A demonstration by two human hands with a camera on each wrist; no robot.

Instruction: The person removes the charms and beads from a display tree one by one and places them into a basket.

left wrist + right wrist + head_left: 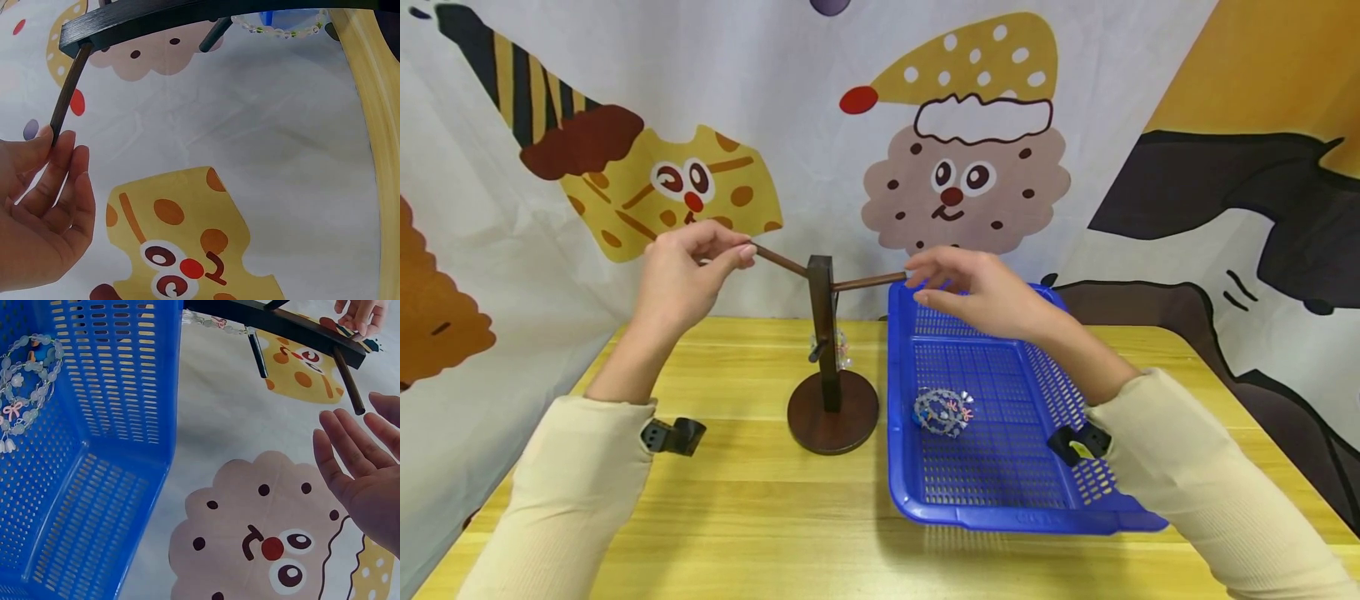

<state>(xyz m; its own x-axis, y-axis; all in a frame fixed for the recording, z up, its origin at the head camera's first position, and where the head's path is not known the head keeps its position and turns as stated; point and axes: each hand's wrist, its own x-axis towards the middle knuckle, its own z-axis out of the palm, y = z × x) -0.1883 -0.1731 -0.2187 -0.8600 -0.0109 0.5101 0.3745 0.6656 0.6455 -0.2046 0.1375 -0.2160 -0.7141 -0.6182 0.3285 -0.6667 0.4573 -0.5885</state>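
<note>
A dark wooden stand [823, 321] with a round base has pegs slanting out from its upright post. My left hand [681, 271] pinches the outer end of the upper left peg [69, 94] between thumb and fingertips. Just beyond the tip of the upper right peg [868, 282] is my right hand [981, 287], fingers loosely extended and nothing held; the right wrist view shows a small gap between its fingertips and that peg. Low on the stand hangs a clear beaded bracelet [844, 348], partly hidden by the post.
Right of the stand, a blue plastic basket [898, 417] with perforated sides holds several beaded bracelets [28, 387] with pink bows. Both stand on a wooden table [737, 500]. A cartoon-printed cloth [820, 100] hangs behind.
</note>
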